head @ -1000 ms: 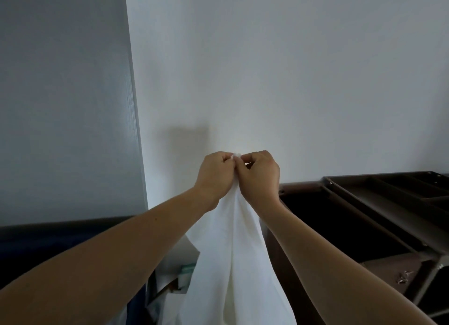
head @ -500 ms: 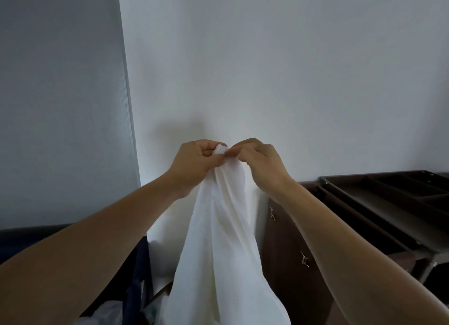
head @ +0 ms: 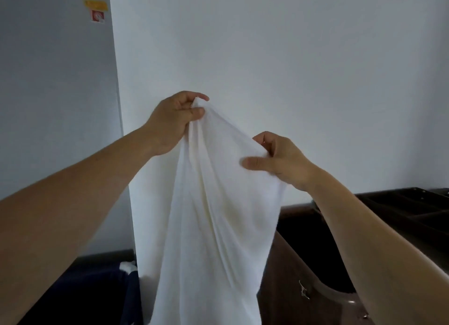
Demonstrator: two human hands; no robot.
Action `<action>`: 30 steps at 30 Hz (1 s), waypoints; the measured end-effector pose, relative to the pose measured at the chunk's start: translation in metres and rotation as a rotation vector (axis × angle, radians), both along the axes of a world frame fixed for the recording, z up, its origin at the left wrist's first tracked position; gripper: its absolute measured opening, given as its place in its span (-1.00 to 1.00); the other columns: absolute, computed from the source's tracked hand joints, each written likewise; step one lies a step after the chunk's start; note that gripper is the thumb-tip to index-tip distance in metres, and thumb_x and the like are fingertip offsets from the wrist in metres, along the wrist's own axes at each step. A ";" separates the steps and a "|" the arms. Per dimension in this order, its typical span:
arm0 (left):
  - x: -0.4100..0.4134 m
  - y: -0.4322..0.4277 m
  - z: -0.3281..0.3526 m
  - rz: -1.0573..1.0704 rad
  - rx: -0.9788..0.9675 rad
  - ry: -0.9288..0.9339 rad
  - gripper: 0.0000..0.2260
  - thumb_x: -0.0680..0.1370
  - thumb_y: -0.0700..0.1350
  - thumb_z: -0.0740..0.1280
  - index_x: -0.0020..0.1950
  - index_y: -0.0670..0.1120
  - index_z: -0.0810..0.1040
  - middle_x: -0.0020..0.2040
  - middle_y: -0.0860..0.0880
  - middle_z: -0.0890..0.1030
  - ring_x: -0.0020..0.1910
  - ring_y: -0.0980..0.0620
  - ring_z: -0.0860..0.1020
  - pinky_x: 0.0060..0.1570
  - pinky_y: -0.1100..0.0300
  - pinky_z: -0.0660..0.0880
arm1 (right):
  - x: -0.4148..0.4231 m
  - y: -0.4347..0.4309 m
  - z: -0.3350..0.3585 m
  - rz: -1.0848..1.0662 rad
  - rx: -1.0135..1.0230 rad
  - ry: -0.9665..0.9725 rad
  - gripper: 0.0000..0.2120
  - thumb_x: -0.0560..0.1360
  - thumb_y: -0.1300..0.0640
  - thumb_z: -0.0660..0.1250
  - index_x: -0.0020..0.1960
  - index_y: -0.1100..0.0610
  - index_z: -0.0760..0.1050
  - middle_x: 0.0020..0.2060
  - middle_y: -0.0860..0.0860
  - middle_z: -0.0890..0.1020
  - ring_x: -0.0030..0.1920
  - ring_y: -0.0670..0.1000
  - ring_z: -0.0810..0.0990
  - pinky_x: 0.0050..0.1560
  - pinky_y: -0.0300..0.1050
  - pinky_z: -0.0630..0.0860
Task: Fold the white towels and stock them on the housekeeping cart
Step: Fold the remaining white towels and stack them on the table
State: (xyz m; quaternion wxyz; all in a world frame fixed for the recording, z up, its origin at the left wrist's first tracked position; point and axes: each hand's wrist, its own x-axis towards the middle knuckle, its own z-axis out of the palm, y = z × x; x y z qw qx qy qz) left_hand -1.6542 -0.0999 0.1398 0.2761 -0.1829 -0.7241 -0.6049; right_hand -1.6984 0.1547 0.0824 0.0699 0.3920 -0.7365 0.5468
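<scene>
I am holding the white towel (head: 218,215) up in the air in front of the pale wall (head: 267,45). The main risk I am seeing is that its top edge is sagging between my two grips instead of running taut, so any fold I am starting from here is probably going to come out skewed, with corners that are not meeting. The cloth is hanging in long loose pleats and its lower end is dropping out of the bottom of the view, so I cannot tell whether it is brushing the floor or the dark blue bin (head: 97,288) at my lower left; if it is dragging, it is picking up dirt and becoming unfit for stocking. My hands are also sitting at uneven heights, the left one higher, which is pulling the fabric on a slant, and a light pinch on bunched cloth is liable to slip if I am shaking it out hard. As for the grip: my left hand (head: 173,123) is clamping a gathered peak of the towel between thumb and curled fingers, closed tight on it. My right hand (head: 279,159) is lower and apart from the left, pinching the edge with the thumb (head: 252,165) lying flat on the near face and the fingers curling behind. The housekeeping cart (head: 401,210) is standing to my right, just beside the hanging towel; whether the cloth is touching its side I cannot tell.
</scene>
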 end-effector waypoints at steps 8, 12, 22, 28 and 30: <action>-0.019 -0.046 -0.013 0.391 0.100 0.043 -0.77 0.55 -0.25 0.36 -0.01 0.11 0.62 -0.06 0.12 0.60 -0.14 0.17 0.55 -0.33 0.34 0.40 | -0.017 0.035 -0.052 -0.186 0.450 0.071 -0.38 0.41 0.15 0.53 0.33 -0.25 0.36 -0.10 -0.15 0.63 -0.21 -0.27 0.61 -0.20 -0.43 0.49; -0.028 -0.068 -0.037 0.415 0.153 -0.016 -0.75 0.55 -0.26 0.36 -0.02 0.11 0.62 -0.05 0.11 0.61 -0.02 0.05 0.56 -0.16 0.21 0.45 | -0.015 0.044 -0.080 -0.211 0.353 0.069 -0.49 0.44 0.12 0.45 0.09 -0.44 0.34 -0.14 -0.09 0.60 -0.25 -0.18 0.59 -0.29 -0.30 0.55; -0.028 -0.095 -0.061 0.506 0.196 -0.039 -0.74 0.50 -0.26 0.38 -0.12 0.14 0.63 -0.03 0.08 0.65 0.07 -0.03 0.62 0.07 0.03 0.59 | -0.016 0.045 -0.102 -0.229 0.337 0.478 -0.76 0.38 0.22 0.43 0.02 -0.01 0.63 -0.16 -0.15 0.57 -0.25 -0.07 0.54 -0.16 -0.28 0.46; -0.024 -0.093 -0.068 0.494 0.147 -0.026 -0.75 0.53 -0.23 0.37 -0.08 0.16 0.62 -0.02 0.10 0.64 0.01 0.03 0.61 0.03 0.06 0.57 | -0.009 0.042 -0.100 -0.272 0.785 0.208 -0.78 0.43 -0.16 0.13 -0.23 -0.03 0.35 -0.37 -0.05 0.60 -0.25 0.00 0.60 -0.07 0.03 0.55; -0.021 -0.095 -0.070 0.474 0.122 -0.031 -0.75 0.54 -0.22 0.38 -0.08 0.17 0.62 -0.05 0.13 0.64 -0.04 0.07 0.61 -0.06 0.12 0.57 | -0.010 0.043 -0.099 -0.245 0.748 0.141 -0.64 0.44 -0.33 0.21 -0.21 -0.02 0.39 -0.35 -0.07 0.65 -0.26 -0.05 0.65 -0.03 0.03 0.57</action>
